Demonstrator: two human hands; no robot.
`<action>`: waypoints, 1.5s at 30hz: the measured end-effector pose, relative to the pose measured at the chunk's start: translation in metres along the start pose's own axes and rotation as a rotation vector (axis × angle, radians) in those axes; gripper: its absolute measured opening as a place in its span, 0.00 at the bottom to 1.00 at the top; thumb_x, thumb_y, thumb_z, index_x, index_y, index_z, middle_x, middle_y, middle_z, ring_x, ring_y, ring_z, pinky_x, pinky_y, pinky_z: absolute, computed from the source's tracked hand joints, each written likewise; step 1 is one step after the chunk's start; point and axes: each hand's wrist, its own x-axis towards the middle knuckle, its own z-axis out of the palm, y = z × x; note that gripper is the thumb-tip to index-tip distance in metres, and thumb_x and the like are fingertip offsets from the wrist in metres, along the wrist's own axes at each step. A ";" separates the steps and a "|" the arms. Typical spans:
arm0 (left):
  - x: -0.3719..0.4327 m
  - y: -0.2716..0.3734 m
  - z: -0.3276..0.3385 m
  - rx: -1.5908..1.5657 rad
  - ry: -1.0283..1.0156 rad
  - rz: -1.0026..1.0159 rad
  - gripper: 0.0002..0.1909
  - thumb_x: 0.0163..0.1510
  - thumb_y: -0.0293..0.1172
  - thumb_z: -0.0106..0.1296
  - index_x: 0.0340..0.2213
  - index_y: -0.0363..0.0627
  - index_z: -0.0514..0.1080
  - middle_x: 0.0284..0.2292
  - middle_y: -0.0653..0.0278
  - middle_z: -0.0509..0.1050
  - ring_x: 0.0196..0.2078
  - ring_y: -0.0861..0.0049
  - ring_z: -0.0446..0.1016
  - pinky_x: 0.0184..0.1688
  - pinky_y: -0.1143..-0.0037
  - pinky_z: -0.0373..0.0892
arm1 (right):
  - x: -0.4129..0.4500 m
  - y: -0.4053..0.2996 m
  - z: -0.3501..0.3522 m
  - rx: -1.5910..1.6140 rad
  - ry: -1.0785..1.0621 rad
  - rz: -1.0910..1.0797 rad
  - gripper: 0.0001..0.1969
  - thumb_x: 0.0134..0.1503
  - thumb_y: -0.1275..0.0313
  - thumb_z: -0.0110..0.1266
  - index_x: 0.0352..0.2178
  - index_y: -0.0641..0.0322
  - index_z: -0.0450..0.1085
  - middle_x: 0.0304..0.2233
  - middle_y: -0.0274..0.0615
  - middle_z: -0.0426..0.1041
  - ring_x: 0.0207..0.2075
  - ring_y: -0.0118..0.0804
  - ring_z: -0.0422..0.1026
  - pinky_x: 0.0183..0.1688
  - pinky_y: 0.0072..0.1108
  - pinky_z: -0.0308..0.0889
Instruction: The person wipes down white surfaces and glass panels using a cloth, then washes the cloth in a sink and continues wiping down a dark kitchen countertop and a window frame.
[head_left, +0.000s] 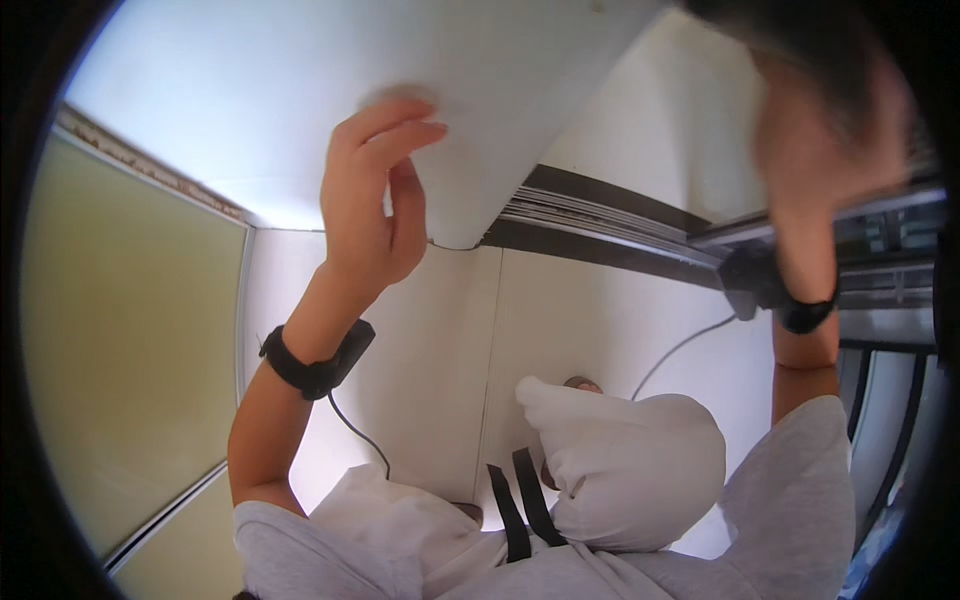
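My left hand (367, 191) is raised in front of a smooth white panel (247, 135), its fingers loosely bent and a gap showing between thumb and fingers. I see nothing held in it; a blurred grey patch shows just beyond the fingertips. At the upper right, my right hand (817, 142) is smeared by motion. A dark, blurred thing (810, 45) overlaps its fingers, and whether the hand grips it cannot be made out. Below that hand runs a dark metal frame edge (892, 206). A multi-groove sliding-door track (600, 214) crosses the floor between the hands.
A yellowish panel with a pale metal edge (135, 322) stands on the left. Pale floor tiles (427, 360) lie below, with my bent knee (645, 465) over them. Each wrist bears a black strapped device (322, 364) with a trailing cable (675, 349). Dark-framed glazing (892, 405) borders the right.
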 end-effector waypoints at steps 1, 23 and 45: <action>-0.006 -0.001 0.001 0.011 -0.006 -0.021 0.19 0.31 0.09 0.38 0.28 0.41 0.65 0.29 0.61 0.68 0.31 0.67 0.67 0.30 0.75 0.63 | 0.005 -0.021 0.007 -0.087 -0.036 -0.020 0.24 0.33 0.74 0.54 0.38 0.56 0.69 0.31 0.40 0.63 0.33 0.36 0.63 0.35 0.22 0.60; -0.220 0.006 -0.074 0.100 -0.876 -0.440 0.11 0.33 0.17 0.50 0.23 0.43 0.65 0.27 0.66 0.66 0.32 0.71 0.67 0.33 0.75 0.65 | -0.198 -0.172 0.057 0.889 -1.628 0.386 0.21 0.40 0.76 0.51 0.40 0.53 0.66 0.33 0.38 0.61 0.36 0.38 0.64 0.36 0.26 0.63; -0.231 0.165 -0.157 0.112 -1.438 -1.283 0.14 0.48 0.35 0.44 0.37 0.43 0.64 0.34 0.55 0.68 0.37 0.61 0.67 0.40 0.68 0.61 | -0.152 -0.125 -0.249 0.320 -2.500 1.047 0.15 0.38 0.67 0.50 0.27 0.68 0.66 0.27 0.55 0.69 0.33 0.51 0.68 0.37 0.33 0.63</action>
